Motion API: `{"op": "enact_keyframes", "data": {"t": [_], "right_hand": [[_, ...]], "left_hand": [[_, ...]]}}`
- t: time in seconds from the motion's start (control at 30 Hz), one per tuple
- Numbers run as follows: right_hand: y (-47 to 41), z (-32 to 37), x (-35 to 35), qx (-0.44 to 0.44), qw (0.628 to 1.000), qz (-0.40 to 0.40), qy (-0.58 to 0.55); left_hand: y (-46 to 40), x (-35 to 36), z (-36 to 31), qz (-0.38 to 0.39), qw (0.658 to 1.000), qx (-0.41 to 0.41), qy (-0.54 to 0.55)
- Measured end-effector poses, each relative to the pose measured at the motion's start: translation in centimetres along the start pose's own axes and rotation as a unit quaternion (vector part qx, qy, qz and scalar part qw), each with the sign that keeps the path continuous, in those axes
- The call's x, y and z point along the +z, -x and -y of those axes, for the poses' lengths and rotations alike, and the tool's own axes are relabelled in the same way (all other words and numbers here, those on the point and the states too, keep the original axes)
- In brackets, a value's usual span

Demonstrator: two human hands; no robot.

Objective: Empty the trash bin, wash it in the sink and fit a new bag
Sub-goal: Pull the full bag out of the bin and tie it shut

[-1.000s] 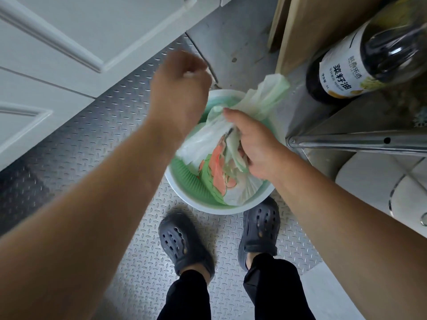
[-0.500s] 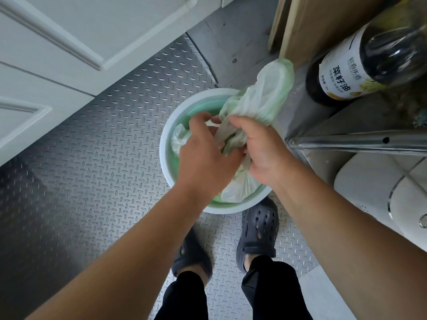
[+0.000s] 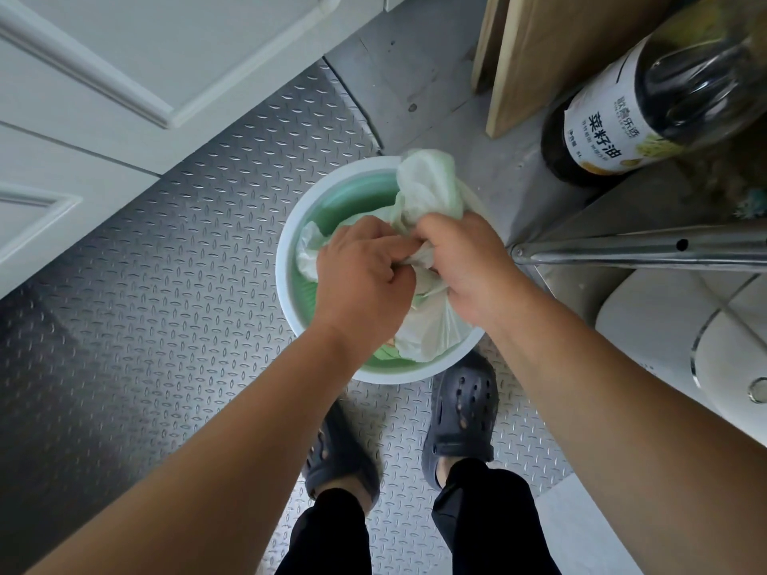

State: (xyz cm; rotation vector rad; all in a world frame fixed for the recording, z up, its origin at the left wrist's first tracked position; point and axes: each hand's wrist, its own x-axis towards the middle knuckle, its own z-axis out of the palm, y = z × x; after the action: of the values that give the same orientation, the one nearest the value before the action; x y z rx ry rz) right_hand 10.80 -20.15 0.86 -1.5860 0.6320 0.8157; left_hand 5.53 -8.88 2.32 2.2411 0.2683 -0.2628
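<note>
Both hands (image 3: 361, 276) (image 3: 465, 263) now bunch pale-green bag (image 3: 427, 188) over bin (image 3: 290, 226).

Hidden and cut-off parts around the trash bin

The left hand (image 3: 365, 276) and right hand (image 3: 465, 263) cover the middle of the trash bin (image 3: 290, 226), and the fingers are buried in the bag (image 3: 427, 188), so what the bag holds cannot be told. The oil bottle (image 3: 647, 105) is cut by the top and right edges. The left shoe (image 3: 336, 462) is partly under the left forearm.
</note>
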Motion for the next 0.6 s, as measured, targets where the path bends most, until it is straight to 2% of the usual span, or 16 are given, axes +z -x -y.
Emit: {"op": "enact_keyframes", "data": {"t": [0.1, 0.2, 0.3, 0.5, 0.6], "right_hand": [[0.3, 0.2, -0.8, 0.040, 0.986, 0.097, -0.130], [0.2, 0.4, -1.4, 0.048, 0.965, 0.178, -0.185], [0.2, 0.7, -1.6, 0.046, 0.958, 0.209, -0.192], [0.0, 0.9, -2.6, 0.034, 0.953, 0.267, -0.140], [0.0, 0.5, -2.7, 0.048, 0.951, 0.272, -0.137]], "left_hand": [[-0.5, -0.1, 0.0, 0.016, 0.997, -0.063, 0.030], [-0.9, -0.2, 0.3, 0.055, 0.987, -0.129, 0.082], [-1.1, -0.5, 0.5, 0.102, 0.953, -0.213, 0.191], [-2.3, -0.9, 1.9, 0.106, 0.923, -0.266, 0.256], [-2.6, -1.0, 2.1, 0.125, 0.925, -0.259, 0.248]]}}
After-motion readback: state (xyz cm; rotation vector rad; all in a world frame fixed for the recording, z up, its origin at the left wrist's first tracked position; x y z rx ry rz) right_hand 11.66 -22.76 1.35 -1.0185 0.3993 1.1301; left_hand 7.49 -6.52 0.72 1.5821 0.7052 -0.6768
